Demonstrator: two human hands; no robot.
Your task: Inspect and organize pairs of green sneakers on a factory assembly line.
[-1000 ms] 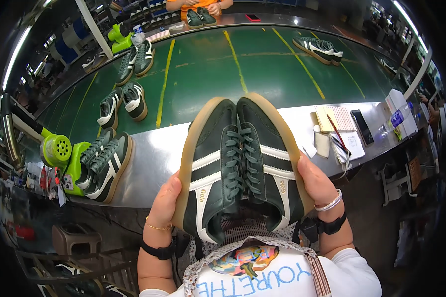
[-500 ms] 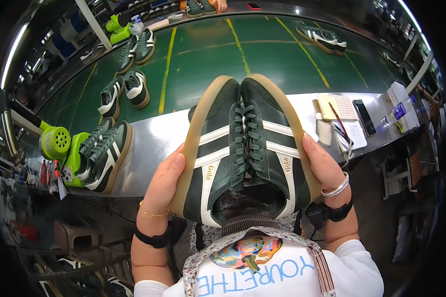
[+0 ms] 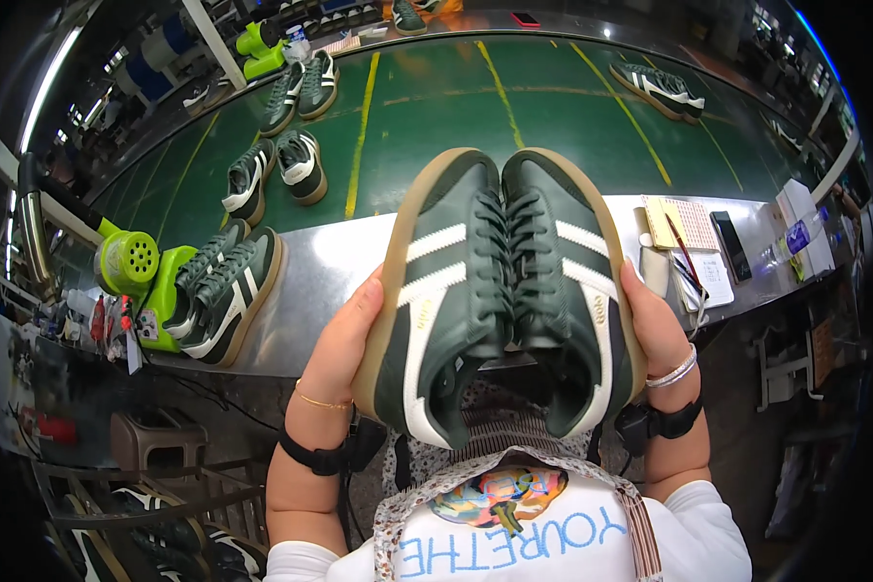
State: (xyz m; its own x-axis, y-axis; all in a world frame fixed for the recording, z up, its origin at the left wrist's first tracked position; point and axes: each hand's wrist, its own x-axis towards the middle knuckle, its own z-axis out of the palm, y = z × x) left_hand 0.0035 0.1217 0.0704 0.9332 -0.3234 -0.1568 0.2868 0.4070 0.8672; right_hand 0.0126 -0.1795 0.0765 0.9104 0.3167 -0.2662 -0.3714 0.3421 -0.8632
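Holding dark green shoes (image 3: 438,291) side by side, the left hand (image 3: 344,339) and the right hand (image 3: 658,330) press in from the two outer sides. The grip is as wide as both shoes together, with the thumbs on the brown soles and most fingers hidden. The shoes are up in front of the chest, toes pointing away. Half a second ago less of their insides showed; now they are tipped a little, so both openings are easier to look into.

Past them is a shiny surface (image 3: 325,254). On its left, another pair (image 3: 235,299) stands close by a bright green machine (image 3: 126,262). On its right are a notepad (image 3: 710,210), a black phone (image 3: 732,245) and a bottle (image 3: 793,239).

Next comes a wide green belt (image 3: 436,107) with yellow lines. Two pairs (image 3: 250,184) sit on its left part, and one pair (image 3: 655,89) sits far to the right. Farthest off are a lone shoe (image 3: 408,16) and a red phone (image 3: 526,18).
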